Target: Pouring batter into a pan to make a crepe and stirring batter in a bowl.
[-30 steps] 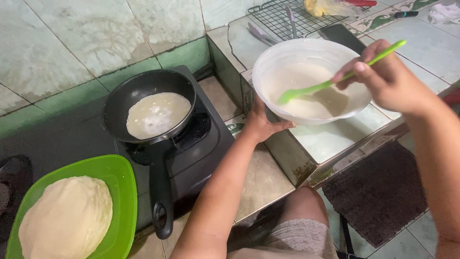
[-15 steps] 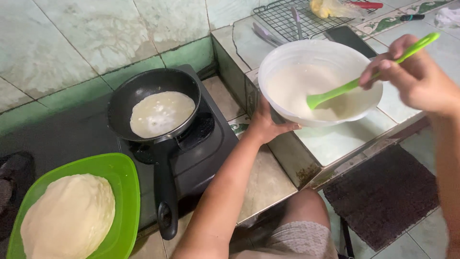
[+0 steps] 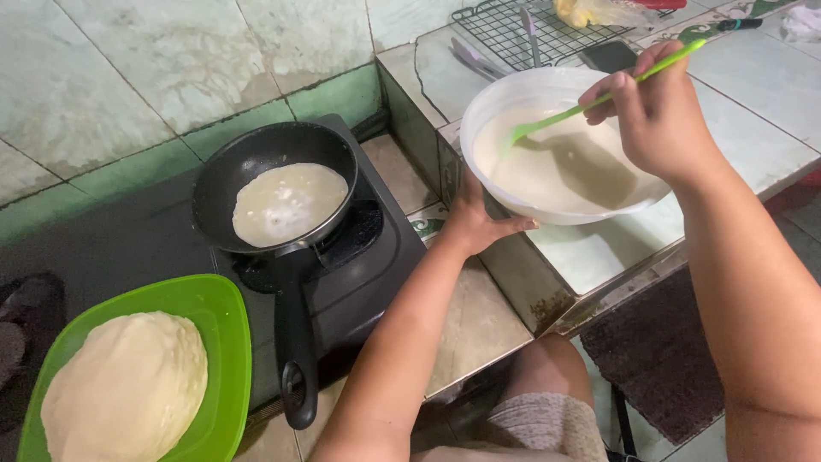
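Batter bowl (image 3: 513, 107), white plastic, sits at two o'clock on the tiled ledge (image 3: 753, 103), half full of pale batter. Left hand (image 3: 473, 224) cups the bowl's near wall from below, fingers spread against it. Right hand (image 3: 658, 115) pinches a green spatula (image 3: 547, 124), its blade dipped in the batter. Over at ten o'clock, a black frying pan (image 3: 256, 158) rests on the stove (image 3: 368, 265) with a thin crepe (image 3: 289, 204) cooking. At seven o'clock, a green plate (image 3: 218, 342) carries stacked crepes (image 3: 128, 389). A wire rack (image 3: 513, 30) lies behind the bowl.
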